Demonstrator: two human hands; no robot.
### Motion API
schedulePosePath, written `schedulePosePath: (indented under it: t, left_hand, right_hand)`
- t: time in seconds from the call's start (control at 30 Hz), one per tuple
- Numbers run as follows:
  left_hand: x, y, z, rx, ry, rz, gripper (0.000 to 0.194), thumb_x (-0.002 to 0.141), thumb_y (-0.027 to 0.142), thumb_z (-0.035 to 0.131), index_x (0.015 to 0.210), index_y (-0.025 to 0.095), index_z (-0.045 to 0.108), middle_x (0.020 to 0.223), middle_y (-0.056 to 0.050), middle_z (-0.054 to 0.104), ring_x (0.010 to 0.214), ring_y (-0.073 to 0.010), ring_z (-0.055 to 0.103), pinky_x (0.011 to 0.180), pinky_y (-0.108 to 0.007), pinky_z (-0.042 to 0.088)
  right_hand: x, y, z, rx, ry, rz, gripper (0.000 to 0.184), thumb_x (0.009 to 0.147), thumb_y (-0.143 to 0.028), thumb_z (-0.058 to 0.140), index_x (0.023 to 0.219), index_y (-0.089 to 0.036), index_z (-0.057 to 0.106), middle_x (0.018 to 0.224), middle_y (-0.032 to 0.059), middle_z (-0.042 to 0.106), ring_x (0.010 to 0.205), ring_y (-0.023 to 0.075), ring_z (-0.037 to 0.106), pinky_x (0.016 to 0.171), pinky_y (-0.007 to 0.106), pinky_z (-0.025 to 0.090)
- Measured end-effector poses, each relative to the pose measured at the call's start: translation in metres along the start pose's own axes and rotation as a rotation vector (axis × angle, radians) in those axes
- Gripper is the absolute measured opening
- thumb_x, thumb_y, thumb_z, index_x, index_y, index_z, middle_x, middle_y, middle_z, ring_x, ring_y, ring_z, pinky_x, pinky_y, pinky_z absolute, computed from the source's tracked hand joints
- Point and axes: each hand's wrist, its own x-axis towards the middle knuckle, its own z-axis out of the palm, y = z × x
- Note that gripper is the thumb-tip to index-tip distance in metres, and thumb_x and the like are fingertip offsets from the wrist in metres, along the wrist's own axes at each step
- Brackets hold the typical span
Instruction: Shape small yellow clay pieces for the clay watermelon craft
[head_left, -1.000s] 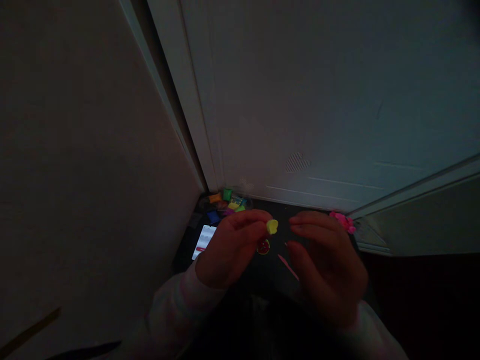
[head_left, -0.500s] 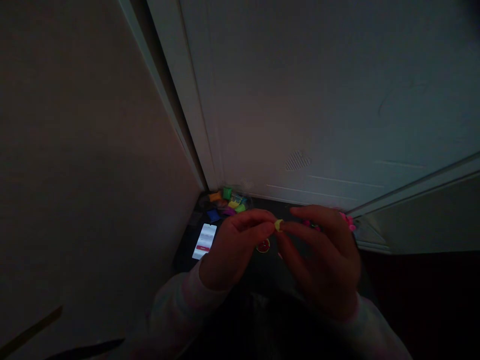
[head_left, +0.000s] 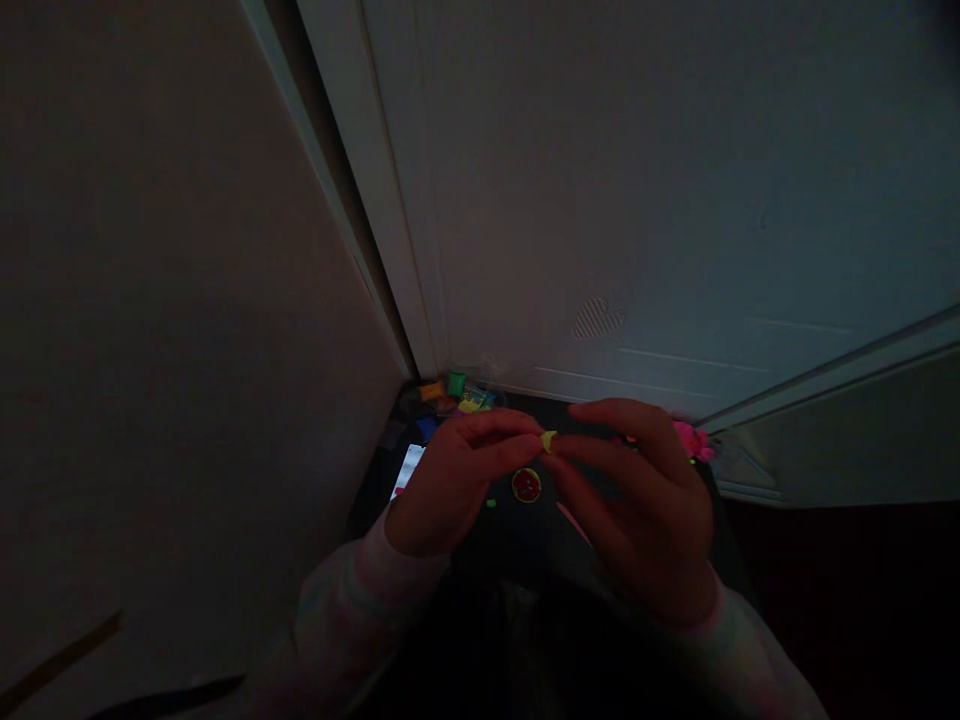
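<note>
My left hand [head_left: 457, 480] pinches a small yellow piece of modelling clay [head_left: 548, 441] between thumb and forefinger. From the other side, my right hand [head_left: 637, 500] has its thumb and a finger closed on the same piece, its forefinger raised. Both hands are above the dark tabletop [head_left: 517, 550]. Below them lies a small red disc with a yellow-green rim [head_left: 526, 486]. A tiny green bit [head_left: 491, 503] sits left of the disc. Beside the right thumb shows a thin pink strip [head_left: 573, 521], partly hidden.
A lit phone [head_left: 407, 470] lies at the left, partly behind my left hand. Several coloured packets [head_left: 457, 384] are heaped at the back left. Bright pink pieces [head_left: 691, 441] lie at the right. A pale panel [head_left: 637, 200] rises behind the table, and a wall [head_left: 187, 300] stands left.
Both hands have shifted slightly left and up with the yellow clay between them. More of the red disc, the green bit and the pink strip now shows; the phone is more covered.
</note>
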Motion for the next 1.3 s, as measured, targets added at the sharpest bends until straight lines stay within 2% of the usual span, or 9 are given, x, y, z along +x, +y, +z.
schedulePosePath:
  t: [0.23,0.33,0.53,0.63,0.73,0.83,0.93,1.1,1.3]
  left_hand:
    - [0.002,0.0,0.001,0.014,0.026,-0.027,0.005,0.063,0.021,0.069,0.066,0.018,0.068,0.069,0.001,0.062,0.066,-0.0098,0.054,0.065,-0.024,0.042]
    - [0.003,-0.002,0.001,-0.061,0.037,-0.074,0.008,0.06,0.022,0.07,0.065,0.017,0.068,0.069,0.0,0.062,0.065,-0.01,0.054,0.062,-0.024,0.043]
    - [0.004,-0.007,0.003,-0.295,0.025,-0.205,0.007,0.06,0.017,0.071,0.066,0.015,0.068,0.066,0.0,0.062,0.064,-0.008,0.056,0.062,-0.02,0.044]
    - [0.005,-0.01,0.002,-0.36,0.007,-0.25,0.01,0.059,0.018,0.073,0.067,0.016,0.067,0.067,0.0,0.062,0.064,-0.008,0.056,0.06,-0.02,0.043]
    - [0.007,-0.014,0.0,-0.359,-0.039,-0.277,0.009,0.059,0.02,0.072,0.066,0.017,0.067,0.067,-0.001,0.062,0.063,-0.0094,0.056,0.059,-0.022,0.043]
    - [0.01,-0.018,-0.002,-0.348,-0.069,-0.293,0.009,0.059,0.02,0.072,0.065,0.017,0.067,0.066,-0.001,0.062,0.064,-0.0109,0.056,0.059,-0.024,0.044]
    - [0.012,-0.022,-0.004,-0.373,-0.078,-0.299,0.011,0.057,0.02,0.074,0.064,0.018,0.067,0.067,-0.002,0.063,0.064,-0.0113,0.056,0.059,-0.024,0.044]
    - [0.016,-0.026,-0.006,-0.456,-0.118,-0.296,0.013,0.055,0.018,0.075,0.066,0.018,0.067,0.066,0.0,0.063,0.065,-0.0098,0.057,0.062,-0.022,0.045]
    - [0.017,-0.028,-0.007,-0.507,-0.124,-0.265,0.009,0.06,0.017,0.07,0.067,0.018,0.063,0.07,0.001,0.062,0.069,-0.0092,0.058,0.065,-0.023,0.045]
  right_hand:
    - [0.0,0.001,-0.001,0.02,-0.018,0.027,0.016,0.074,-0.017,0.06,0.088,-0.024,0.06,0.096,0.0038,0.058,0.088,0.0191,0.053,0.074,0.038,0.045]
    - [-0.001,0.0,-0.003,0.078,-0.011,0.055,0.02,0.075,-0.018,0.06,0.094,-0.024,0.06,0.097,0.0039,0.058,0.09,0.0193,0.054,0.075,0.037,0.045]
    - [-0.008,0.002,-0.005,0.331,0.117,0.296,0.018,0.078,-0.014,0.053,0.092,-0.025,0.061,0.096,0.0021,0.06,0.092,0.0173,0.055,0.079,0.035,0.044]
    - [-0.007,0.006,-0.002,0.431,0.136,0.372,0.017,0.078,-0.015,0.053,0.089,-0.025,0.062,0.094,0.0018,0.061,0.091,0.0169,0.056,0.079,0.034,0.045]
    - [-0.005,0.009,0.001,0.525,0.069,0.453,0.014,0.079,-0.018,0.054,0.088,-0.025,0.062,0.09,0.0013,0.062,0.088,0.0156,0.057,0.075,0.031,0.048]
    - [-0.002,0.009,0.001,0.625,-0.054,0.534,0.013,0.079,-0.023,0.054,0.088,-0.025,0.063,0.087,0.0007,0.062,0.076,0.013,0.059,0.06,0.024,0.05]
    - [-0.003,0.009,0.002,0.724,-0.126,0.605,0.013,0.08,-0.025,0.054,0.089,-0.025,0.063,0.085,-0.0002,0.063,0.064,0.0098,0.058,0.047,0.019,0.046]
    - [-0.007,0.012,0.008,0.843,-0.165,0.669,0.015,0.081,-0.026,0.053,0.093,-0.026,0.062,0.079,-0.0011,0.065,0.062,0.009,0.057,0.045,0.017,0.044]
    - [-0.008,0.013,0.01,0.891,-0.184,0.717,0.014,0.081,-0.027,0.054,0.092,-0.027,0.062,0.08,-0.0015,0.064,0.064,0.009,0.058,0.045,0.016,0.043]
